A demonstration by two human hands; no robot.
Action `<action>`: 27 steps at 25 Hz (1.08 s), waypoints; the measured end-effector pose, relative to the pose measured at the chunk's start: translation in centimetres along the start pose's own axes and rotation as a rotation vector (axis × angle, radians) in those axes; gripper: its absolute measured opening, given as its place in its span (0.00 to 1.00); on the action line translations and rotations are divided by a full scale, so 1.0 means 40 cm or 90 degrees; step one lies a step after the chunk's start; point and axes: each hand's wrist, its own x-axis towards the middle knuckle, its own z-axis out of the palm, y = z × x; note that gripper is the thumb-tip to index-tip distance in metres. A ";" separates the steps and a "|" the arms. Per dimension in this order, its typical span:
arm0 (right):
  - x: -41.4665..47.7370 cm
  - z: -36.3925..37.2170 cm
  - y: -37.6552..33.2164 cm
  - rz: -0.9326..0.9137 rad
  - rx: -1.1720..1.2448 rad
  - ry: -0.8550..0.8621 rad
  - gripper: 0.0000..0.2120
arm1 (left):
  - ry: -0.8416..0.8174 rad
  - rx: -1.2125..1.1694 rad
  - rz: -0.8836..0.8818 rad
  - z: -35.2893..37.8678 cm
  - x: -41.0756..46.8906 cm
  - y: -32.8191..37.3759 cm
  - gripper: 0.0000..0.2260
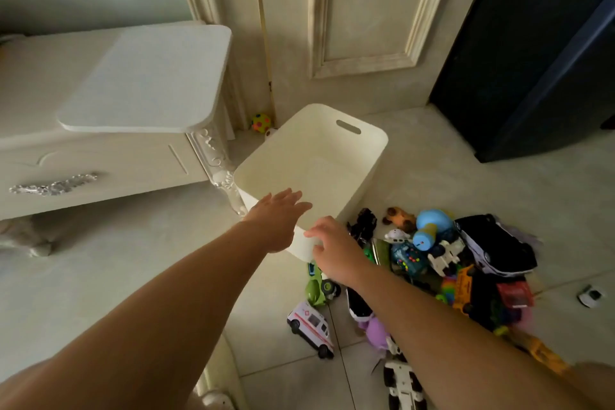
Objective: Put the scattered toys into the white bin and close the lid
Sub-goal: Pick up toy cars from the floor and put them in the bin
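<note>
The white bin stands open and empty on the floor beside a cabinet. Its flat white lid lies on top of that cabinet. My left hand is stretched out palm down over the bin's near rim, fingers apart, holding nothing. My right hand is at the bin's near wall with loosely curled fingers touching it and no toy in it. Scattered toys lie to the right of the bin: a white ambulance, a black-and-white car, a blue toy, a green truck and several others.
A white carved cabinet stands to the left of the bin. A cream door is behind it and a dark cupboard at the right. A spotted ball lies in the corner. A small white toy sits apart at the far right.
</note>
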 end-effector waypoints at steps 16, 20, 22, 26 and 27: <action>-0.096 0.358 0.168 -0.007 -0.473 -0.225 0.47 | 0.022 -0.037 -0.009 0.082 0.036 -0.012 0.12; -0.108 0.339 0.212 0.012 -0.510 -0.219 0.40 | -0.039 -0.073 -0.039 0.079 -0.002 -0.023 0.11; -0.116 0.316 0.229 0.009 -0.508 -0.210 0.38 | -0.058 -0.071 -0.036 0.078 -0.025 -0.015 0.11; -0.127 0.282 0.246 0.032 -0.487 -0.181 0.37 | -0.108 -0.082 -0.048 0.083 -0.085 -0.001 0.12; -0.126 0.277 0.249 0.048 -0.483 -0.173 0.37 | -0.122 -0.084 -0.053 0.084 -0.104 -0.001 0.12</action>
